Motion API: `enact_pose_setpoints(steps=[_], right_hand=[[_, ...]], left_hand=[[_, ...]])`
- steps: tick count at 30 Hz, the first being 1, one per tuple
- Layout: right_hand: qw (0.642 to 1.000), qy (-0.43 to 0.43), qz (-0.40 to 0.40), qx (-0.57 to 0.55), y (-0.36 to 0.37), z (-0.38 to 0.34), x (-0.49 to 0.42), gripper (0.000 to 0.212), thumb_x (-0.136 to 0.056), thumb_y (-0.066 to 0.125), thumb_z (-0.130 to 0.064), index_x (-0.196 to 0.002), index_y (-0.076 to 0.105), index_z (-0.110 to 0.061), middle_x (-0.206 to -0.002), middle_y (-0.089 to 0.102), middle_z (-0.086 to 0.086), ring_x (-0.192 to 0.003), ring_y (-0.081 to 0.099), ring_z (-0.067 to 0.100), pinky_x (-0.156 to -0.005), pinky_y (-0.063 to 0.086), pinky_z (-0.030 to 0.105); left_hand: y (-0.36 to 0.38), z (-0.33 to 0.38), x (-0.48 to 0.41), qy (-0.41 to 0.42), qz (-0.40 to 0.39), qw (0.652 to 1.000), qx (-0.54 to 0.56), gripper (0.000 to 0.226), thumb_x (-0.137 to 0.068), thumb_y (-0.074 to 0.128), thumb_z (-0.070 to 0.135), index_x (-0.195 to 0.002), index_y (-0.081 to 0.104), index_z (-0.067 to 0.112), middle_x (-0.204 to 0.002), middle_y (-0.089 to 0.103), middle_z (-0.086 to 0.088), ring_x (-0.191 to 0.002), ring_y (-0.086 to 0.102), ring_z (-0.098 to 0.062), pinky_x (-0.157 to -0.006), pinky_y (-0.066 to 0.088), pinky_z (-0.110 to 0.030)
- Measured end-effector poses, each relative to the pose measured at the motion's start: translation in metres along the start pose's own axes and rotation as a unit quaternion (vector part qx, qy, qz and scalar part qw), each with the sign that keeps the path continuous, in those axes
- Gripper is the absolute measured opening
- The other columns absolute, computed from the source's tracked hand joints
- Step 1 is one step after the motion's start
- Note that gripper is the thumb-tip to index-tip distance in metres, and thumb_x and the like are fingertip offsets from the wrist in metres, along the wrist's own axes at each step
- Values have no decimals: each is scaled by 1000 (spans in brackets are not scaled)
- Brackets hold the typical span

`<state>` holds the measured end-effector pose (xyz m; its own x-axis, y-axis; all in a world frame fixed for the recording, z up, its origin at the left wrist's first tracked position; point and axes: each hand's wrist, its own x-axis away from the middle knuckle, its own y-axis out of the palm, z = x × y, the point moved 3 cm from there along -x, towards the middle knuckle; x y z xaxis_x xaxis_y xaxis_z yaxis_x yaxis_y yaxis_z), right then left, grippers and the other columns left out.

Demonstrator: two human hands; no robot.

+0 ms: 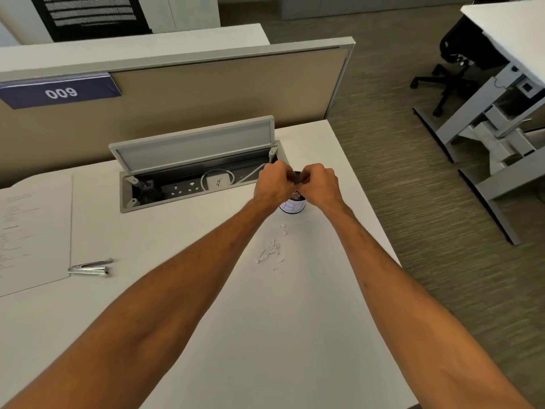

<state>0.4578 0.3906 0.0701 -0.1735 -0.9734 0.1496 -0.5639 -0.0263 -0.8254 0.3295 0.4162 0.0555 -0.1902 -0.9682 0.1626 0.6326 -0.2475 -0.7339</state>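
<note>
A person's left hand (272, 181) and right hand (320, 183), fingers curled, pinch a small dark object (298, 180), too hidden to identify, above a short white-labelled round cup (292, 206) standing on the white desk (206, 290) beside an open grey cable tray (129, 199).

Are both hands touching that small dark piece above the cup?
Touching. The head view shows the left hand and right hand pinching the small dark piece from either side, just above the cup.

— What lay at nine o'clock?
— A small metal tool (90, 267) beside a printed sheet (32, 231)
— At twelve?
— An open cable tray (191, 152); a black office chair (451, 69) stood at two
</note>
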Motion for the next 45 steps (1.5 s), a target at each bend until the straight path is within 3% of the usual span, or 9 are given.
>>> enact_pose_setpoints(steps=[5,11,18,22,25,29,33,38,45], right_hand=[[1000,-20,18,0,2,-5,2,20,-92,74,-6,-112,78,-6,-106,79,14,-97,75,30,-91,63,42],[996,-22,75,-53,0,-2,9,24,-90,66,5,-101,81,-10,-94,81,7,-85,77,22,-80,66,35],[984,-23,144,-103,-3,1,27,11,-89,76,-4,-90,76,-14,-81,76,1,-75,72,16,-71,65,33],[976,-64,162,-130,4,2,59,9,-93,73,-7,-91,72,-16,-84,74,-2,-75,69,10,-65,52,12],[986,-79,102,-106,35,12,84,12,-93,72,-7,-90,72,-19,-82,74,-5,-71,68,8,-64,47,7],[997,-74,27,-7,86,37,100,20,-93,66,-4,-102,75,-19,-102,74,0,-88,72,20,-75,60,33],[990,-90,-19,104,108,44,103,46,-87,65,6,-131,68,-10,-126,63,6,-116,61,27,-78,59,43],[983,-115,-39,141,115,36,101,54,-78,76,7,-129,64,-6,-125,58,8,-116,57,28,-68,57,40],[992,-68,-11,109,111,38,101,57,-82,73,9,-136,62,-5,-129,58,11,-118,60,30,-75,59,43]], left_hand=[[-3,-2,0,7,12,1000,15,25,-100,75,5,-124,82,5,-119,83,-15,-106,80,-30,-103,65,-49],[-12,-10,12,7,93,992,83,20,-101,70,1,-115,84,5,-111,84,-12,-99,80,-25,-96,67,-41],[-11,-32,41,-24,137,975,173,19,-107,71,25,-109,84,11,-90,85,-3,-74,80,-11,-79,70,-34],[2,-60,80,-56,172,974,140,36,-112,57,44,-109,81,18,-89,83,5,-70,73,0,-73,58,-20],[19,-90,109,-77,150,978,121,33,-113,57,40,-112,80,16,-97,84,0,-80,75,-10,-83,62,-31],[34,-114,139,-51,106,993,25,21,-109,61,31,-125,72,22,-120,77,0,-100,70,-16,-85,57,-29],[47,-133,150,24,-17,999,-45,56,-99,71,48,-149,56,27,-143,58,2,-125,63,-21,-91,60,-36],[48,-140,148,58,-81,992,-78,77,-92,80,52,-157,47,26,-149,49,-1,-126,62,-26,-90,60,-36],[49,-132,141,65,-120,987,-87,80,-93,84,43,-160,45,30,-154,45,-5,-129,62,-31,-97,59,-40]])
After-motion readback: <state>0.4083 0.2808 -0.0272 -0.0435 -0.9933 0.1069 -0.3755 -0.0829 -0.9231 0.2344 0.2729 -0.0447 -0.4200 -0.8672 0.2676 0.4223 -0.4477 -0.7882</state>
